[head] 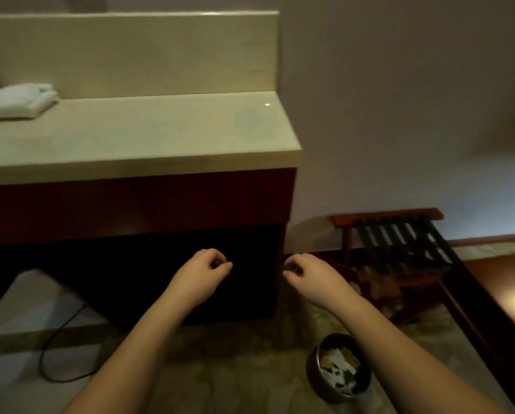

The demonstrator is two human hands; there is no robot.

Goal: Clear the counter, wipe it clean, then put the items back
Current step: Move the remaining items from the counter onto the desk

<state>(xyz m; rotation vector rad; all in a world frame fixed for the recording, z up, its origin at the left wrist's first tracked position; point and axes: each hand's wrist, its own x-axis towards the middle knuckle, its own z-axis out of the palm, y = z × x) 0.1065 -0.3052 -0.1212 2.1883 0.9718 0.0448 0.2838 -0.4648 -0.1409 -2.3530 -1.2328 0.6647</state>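
Currently we're looking down at the beige stone worktop, with its upstand running along the back edge. We're seeing a folded white towel lying at the worktop's back-left, partly cut off by the picture's left edge. Faint round marks are showing near the worktop's back-right corner.

Both hands are hanging below the worktop's front edge, in front of the dark cabinet opening, touching nothing. The left hand is sitting with fingers loosely curled and is gripping nothing. The right hand is doing the same: fingers loosely bent, nothing between them. The two are staying apart, knuckles facing each other.

We're also seeing a round metal waste bin standing on the patterned floor under the right forearm, with crumpled paper inside. A wooden luggage rack with dark straps is standing against the wall, right of the cabinet. A black cable is looping on the floor at lower left.
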